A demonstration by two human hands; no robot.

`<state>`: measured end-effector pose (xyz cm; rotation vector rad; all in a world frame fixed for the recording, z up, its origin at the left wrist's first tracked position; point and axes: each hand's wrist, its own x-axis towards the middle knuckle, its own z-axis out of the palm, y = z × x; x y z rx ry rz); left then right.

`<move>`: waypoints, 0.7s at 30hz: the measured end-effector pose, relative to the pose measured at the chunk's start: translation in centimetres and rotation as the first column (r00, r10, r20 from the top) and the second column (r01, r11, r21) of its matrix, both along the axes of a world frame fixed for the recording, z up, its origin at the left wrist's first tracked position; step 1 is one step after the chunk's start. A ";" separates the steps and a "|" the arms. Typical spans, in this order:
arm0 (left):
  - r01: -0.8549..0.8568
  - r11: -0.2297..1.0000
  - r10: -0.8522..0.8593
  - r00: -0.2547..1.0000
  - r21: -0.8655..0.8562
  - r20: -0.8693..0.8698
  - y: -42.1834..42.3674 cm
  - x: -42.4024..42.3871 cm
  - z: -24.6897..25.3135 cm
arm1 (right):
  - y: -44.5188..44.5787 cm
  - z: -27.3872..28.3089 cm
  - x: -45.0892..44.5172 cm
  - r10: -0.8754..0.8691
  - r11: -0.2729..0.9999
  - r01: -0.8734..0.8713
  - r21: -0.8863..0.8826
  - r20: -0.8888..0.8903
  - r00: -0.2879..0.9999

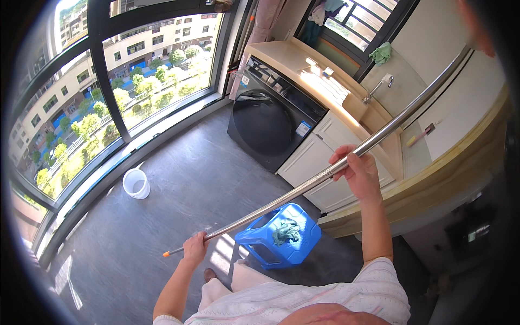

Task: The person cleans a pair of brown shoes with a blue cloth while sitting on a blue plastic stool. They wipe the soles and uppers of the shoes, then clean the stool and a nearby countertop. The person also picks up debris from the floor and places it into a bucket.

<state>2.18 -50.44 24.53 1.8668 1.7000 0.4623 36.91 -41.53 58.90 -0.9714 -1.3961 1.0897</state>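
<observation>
A long metal telescopic pole slants across the view, rising from the lower left to the upper right. Near its thin end, which has an orange tip, my left hand is closed around it. My right hand grips the thicker tube close to a joint in the pole. An orange-red blurred shape, too unclear to name, lies by the pole's upper end. Below the pole stands a blue plastic stool with a crumpled green cloth on its seat.
A white plastic bucket stands on the grey floor near the large windows. Ahead are a black front-loading washing machine, a white cabinet and a countertop with a sink and faucet. Another green cloth hangs by the smaller window.
</observation>
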 end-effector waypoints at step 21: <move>0.036 0.973 -0.045 0.998 0.226 0.033 34.6 -7.1 -1.7 | 17.2 4.5 -4.1 -0.115 0.986 0.090 0.141 0.184 0.976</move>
